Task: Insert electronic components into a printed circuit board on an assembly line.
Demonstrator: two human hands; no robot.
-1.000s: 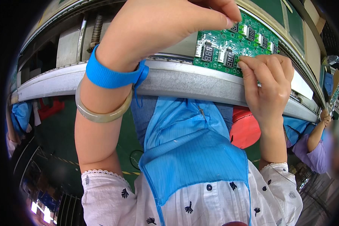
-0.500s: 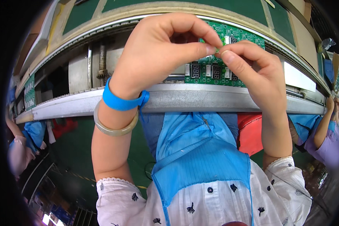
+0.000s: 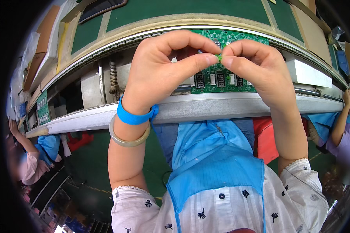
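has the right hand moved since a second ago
Yes: the right hand has moved left, nearer the coiled metal rod, and farther out past the silver rail.

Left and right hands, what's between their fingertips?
In the head view, a small green part sits between the left hand and the right hand, at their fingertips, with the circuit board below.

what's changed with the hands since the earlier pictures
The bare left hand and right hand, apart a second ago over the green rectangular circuit board, have come together, both pinching a small bright-green part. The board still lies along the silvery metal rail; the blue band stays on the left wrist.
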